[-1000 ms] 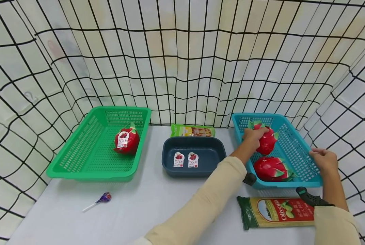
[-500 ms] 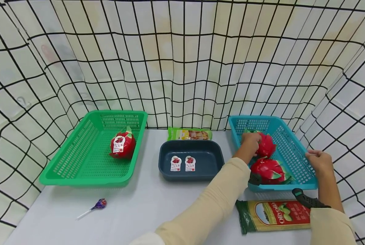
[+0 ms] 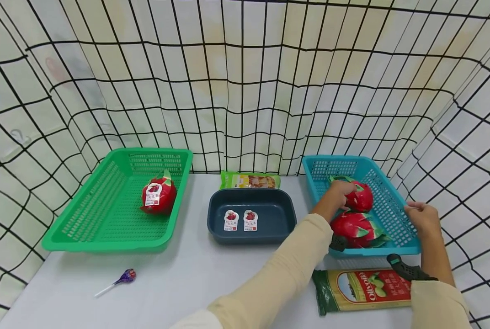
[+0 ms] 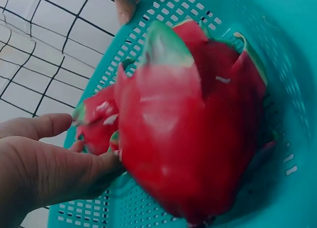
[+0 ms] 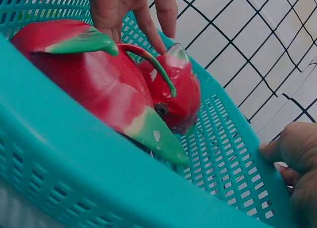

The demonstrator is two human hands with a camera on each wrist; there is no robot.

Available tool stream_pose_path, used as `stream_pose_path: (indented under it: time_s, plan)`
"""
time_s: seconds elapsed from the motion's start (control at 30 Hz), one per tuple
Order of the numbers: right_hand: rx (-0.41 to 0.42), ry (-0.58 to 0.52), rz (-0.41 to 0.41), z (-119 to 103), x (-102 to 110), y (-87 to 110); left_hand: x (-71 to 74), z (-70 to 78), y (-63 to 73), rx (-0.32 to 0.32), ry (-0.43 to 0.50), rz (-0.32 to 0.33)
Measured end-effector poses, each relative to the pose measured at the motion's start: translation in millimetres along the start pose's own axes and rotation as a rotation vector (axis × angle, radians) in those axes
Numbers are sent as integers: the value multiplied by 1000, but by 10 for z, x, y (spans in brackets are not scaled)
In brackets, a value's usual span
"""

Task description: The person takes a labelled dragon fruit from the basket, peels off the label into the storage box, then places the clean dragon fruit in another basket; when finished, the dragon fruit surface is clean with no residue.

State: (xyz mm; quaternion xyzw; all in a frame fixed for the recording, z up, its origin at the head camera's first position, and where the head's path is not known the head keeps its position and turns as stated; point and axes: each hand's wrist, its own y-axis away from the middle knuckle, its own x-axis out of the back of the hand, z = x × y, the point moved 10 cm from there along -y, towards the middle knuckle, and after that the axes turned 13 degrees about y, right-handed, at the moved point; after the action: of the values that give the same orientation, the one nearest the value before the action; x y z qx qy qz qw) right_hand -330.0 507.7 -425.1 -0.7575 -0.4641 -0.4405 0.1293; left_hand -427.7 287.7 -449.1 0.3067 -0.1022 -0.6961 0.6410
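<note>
Left hand (image 3: 336, 196) touches dragonfruit (image 3: 362, 198) (rear); right (image 3: 426, 219) grips basket (image 3: 386, 195).

The head view looks forward and down from above, taking in the table (image 3: 167, 274). The left wrist view faces closely into the blue basket (image 3: 376, 176), a red fruit (image 4: 183, 129) filling its middle; the right wrist view peers over the rim (image 5: 99, 153). Both share that fruit and a second fruit (image 4: 96, 121).
</note>
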Motion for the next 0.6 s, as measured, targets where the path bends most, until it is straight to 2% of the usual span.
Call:
stream_pose_path:
  time_s: [0.03,0.1,0.2,0.27,0.33,0.37,0.4,0.47,0.53,0.6]
  plan:
    - [4,3,-3,-2,-19,-3,-22,-35,-95,-1,-5,-20]
    - [12,-1,-11,-1,-69,-14,-53,-152,-407,-1,-10,-57]
    - [11,-2,-9,38,-134,-67,-115,-405,-1046,23,-31,-73]
    - [8,8,5,64,-155,-104,-154,-553,-1419,37,-30,-68]
    - [9,0,9,72,-166,-139,-173,-591,-1522,43,-50,-66]
    - [10,12,23,65,-158,-143,-190,-584,-1537,45,-65,-78]
    - [12,10,24,51,-157,-141,-190,-536,-1438,41,-81,-89]
    - [14,-7,19,20,-154,-121,-182,-402,-1085,37,-105,-134]
    - [-3,6,37,-5,-121,-76,-152,-236,-644,31,-129,-185]
    - [-8,0,24,-22,-98,-53,-137,-121,-280,25,-123,-208]
